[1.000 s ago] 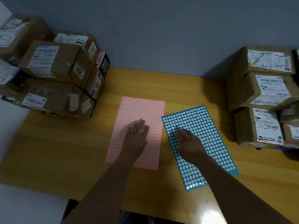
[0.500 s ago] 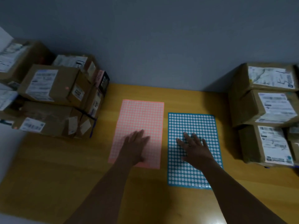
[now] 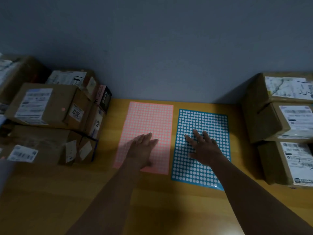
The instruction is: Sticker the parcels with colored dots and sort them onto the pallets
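Left hand (image 3: 144, 148): open, flat on pink sheet (image 3: 149, 116), pinning it to the worktop (image 3: 50, 192).
Right hand (image 3: 203, 146): fingers spread, pressing blue sheet (image 3: 203, 119) flat alongside.
Sheets: side by side, centred, probably so both colours stay within reach.
Parcels: left stack (image 3: 47, 106) and right stack (image 3: 274, 122) flank the sheets; none in hand.

Tallied on one table (image 3: 50, 192): two sticker sheets, one pink sheet (image 3: 149, 119) and one blue sheet (image 3: 203, 119) just right of it. Left pile (image 3: 45, 106), left of the pink sheet: at least six parcels. Right pile (image 3: 264, 121), well right of it: three seen. Logged two hands: left hand (image 3: 142, 150), right hand (image 3: 203, 148).
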